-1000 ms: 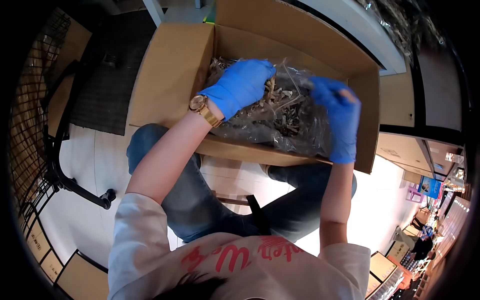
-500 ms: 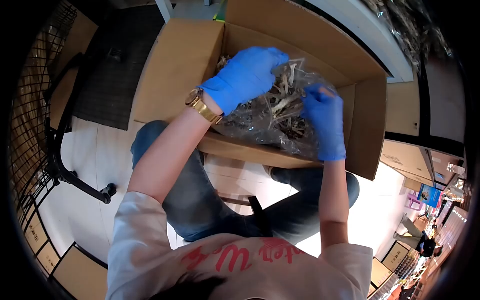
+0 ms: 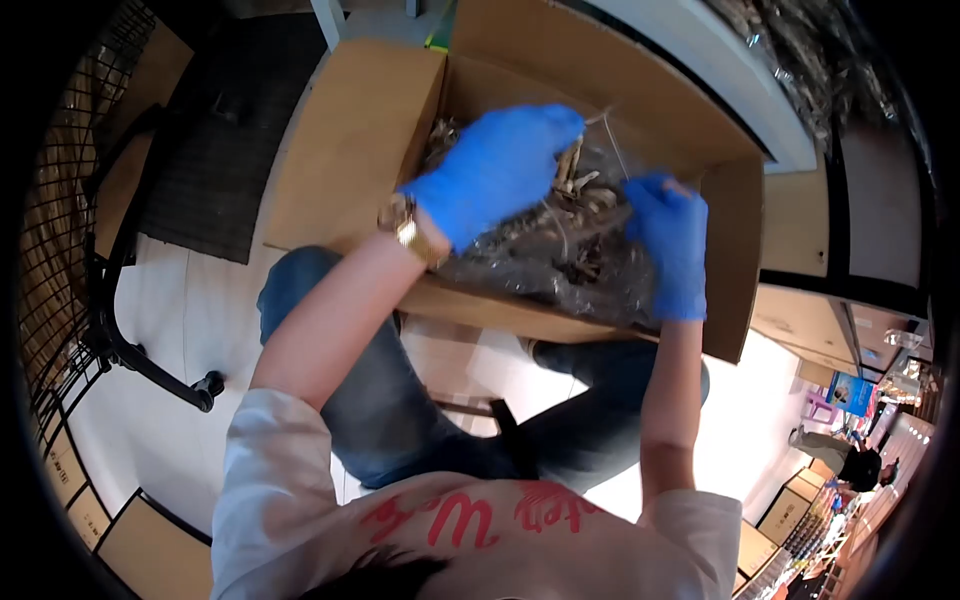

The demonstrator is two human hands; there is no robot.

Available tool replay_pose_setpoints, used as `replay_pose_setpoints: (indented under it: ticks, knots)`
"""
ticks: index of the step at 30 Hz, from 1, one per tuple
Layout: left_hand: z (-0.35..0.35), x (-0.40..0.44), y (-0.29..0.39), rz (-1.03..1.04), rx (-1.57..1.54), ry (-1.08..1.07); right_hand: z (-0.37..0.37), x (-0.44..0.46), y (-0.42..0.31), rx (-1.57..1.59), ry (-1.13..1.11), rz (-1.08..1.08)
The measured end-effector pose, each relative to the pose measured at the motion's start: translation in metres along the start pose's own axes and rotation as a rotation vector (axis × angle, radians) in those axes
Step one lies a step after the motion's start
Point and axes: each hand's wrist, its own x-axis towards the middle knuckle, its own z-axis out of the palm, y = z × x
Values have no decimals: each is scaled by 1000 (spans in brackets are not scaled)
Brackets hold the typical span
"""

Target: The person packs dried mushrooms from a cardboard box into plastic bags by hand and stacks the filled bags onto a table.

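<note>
An open cardboard box (image 3: 350,150) stands in front of my knees, holding clear plastic (image 3: 520,270) and dried, brownish-grey pieces (image 3: 590,200). My left hand (image 3: 495,170), in a blue glove with a gold watch at the wrist, is closed at the rim of a clear plastic bag (image 3: 618,150) over the box. On the bag's right side, my right hand (image 3: 672,240), also blue-gloved, has its fingers pinched at the rim. The bag's mouth spans between both hands, with dried pieces showing below it. Motion blurs the fingertips a little.
A black wire cart (image 3: 130,350) with casters stands at the left, beside a dark mat (image 3: 235,140). A white frame edge (image 3: 720,80) runs behind the box. More bagged pieces (image 3: 800,60) lie top right. A person (image 3: 855,465) is far off at the right.
Over the last second my right hand came left to the bag, then moved slightly back right, drawing the rim straighter. My left hand shifted a little right and stayed closed on the bag.
</note>
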Motion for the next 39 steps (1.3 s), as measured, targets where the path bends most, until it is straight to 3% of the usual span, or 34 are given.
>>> replay_pose_setpoints:
  ticks: [3, 5, 8, 10, 13, 15, 18, 20, 22, 25, 26, 29, 32, 34, 36, 39]
  knots:
    - [-9, -6, 12, 26, -40, 67, 2, -3, -5, 81, 139, -1]
    - [-4, 3, -3, -77, -6, -50, 8, 5, 5, -94, 3, -11]
    - [-7, 1, 9, 66, -96, 143, 0, 6, -1, 81, 112, -35]
    - [-17, 3, 8, -64, -152, 48, 7, 16, -2, 70, 67, -16]
    - [1, 7, -8, -30, 13, 31, 4, 9, 4, 45, 62, -33]
    - [-4, 6, 3, 96, -222, 166, 2, 26, 1, 41, 94, -105]
    - [2, 10, -15, -58, -110, 34, 6, 23, 9, -115, 6, -111]
    - [-3, 13, -5, 31, -165, 101, -1, 25, -1, -147, -2, -78]
    - [-8, 11, 1, 58, -287, 174, -4, 18, 1, 46, 188, -49]
    - [-1, 13, -13, -86, -132, 43, 9, 22, 11, -89, -29, -14]
    - [0, 14, -10, -47, -273, 67, 5, 18, 6, -92, -27, -27]
    - [-4, 11, -6, 19, -290, 115, -5, 12, -5, 96, 164, -13]
    - [0, 7, -13, -53, -170, 145, 8, 18, 0, -9, -26, 2]
    - [-4, 6, 1, 119, -175, 167, -3, 21, -6, -97, -3, -35]
    - [-12, 3, 4, 48, -321, 98, -3, 17, 1, 79, 156, -62]
    - [-4, 9, -5, -107, -348, 32, 6, 6, 0, 72, 45, 17]
